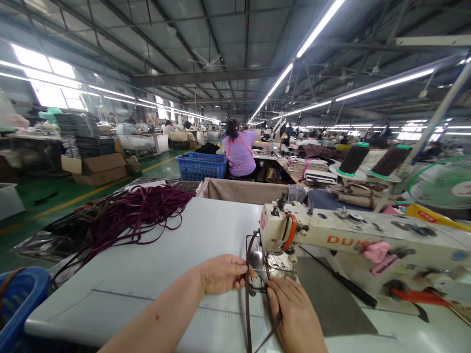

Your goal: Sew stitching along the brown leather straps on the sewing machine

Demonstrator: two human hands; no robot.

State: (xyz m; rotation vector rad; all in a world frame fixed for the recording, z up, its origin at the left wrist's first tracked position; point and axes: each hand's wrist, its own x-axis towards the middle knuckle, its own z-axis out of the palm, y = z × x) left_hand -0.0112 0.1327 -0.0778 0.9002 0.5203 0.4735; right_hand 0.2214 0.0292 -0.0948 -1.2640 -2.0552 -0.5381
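Observation:
A narrow dark brown strap (248,304) loops by the needle area of a white sewing machine (331,240), and its two lengths hang toward me. My left hand (225,274) pinches one length between thumb and fingertips, just left of the metal needle plate (259,267). Close to the presser foot, my right hand (292,311) is curled over the other length, which comes out again below the thumb. The right fingertips are partly hidden, as is the strap beneath them.
Maroon straps (147,211) lie heaped at the table's left. A blue basket (25,306) stands at the near left, a fabric-lined bin (243,191) behind the table. Thread cones (353,159) and a green fan (443,184) are at right. A person in purple (241,152) sits ahead.

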